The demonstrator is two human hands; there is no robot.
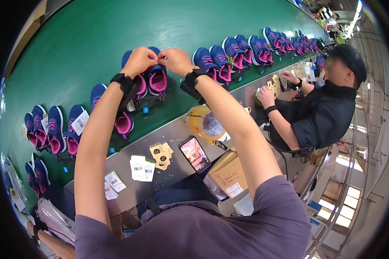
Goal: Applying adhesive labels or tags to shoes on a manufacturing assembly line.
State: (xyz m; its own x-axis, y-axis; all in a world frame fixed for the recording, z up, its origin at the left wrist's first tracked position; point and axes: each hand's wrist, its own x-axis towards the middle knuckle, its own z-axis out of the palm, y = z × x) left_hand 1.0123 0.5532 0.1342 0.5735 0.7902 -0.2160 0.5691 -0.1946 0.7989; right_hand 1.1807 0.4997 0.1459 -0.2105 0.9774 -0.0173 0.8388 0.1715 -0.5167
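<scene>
A pair of navy sneakers with pink lining stands on the green belt in front of me; the right shoe of the pair point(157, 80) shows best. My left hand point(139, 60) and my right hand point(176, 59) meet over its upper, thumbs and fingertips pinched close together. What lies between the fingertips is too small to make out. The other shoe point(141, 85) is partly hidden behind my left hand and wrist. By my left forearm another sneaker point(124, 123) of the same kind shows, partly covered.
Sneakers point(56, 129) line the belt point(177, 26) on both sides. On the metal ledge point(129, 172) lie white barcode tags point(141, 168), tan card tags point(161, 155), a phone point(195, 154) and a yellow container point(203, 123). A carton point(229, 175) sits below. A co-worker point(320, 108) is at the right.
</scene>
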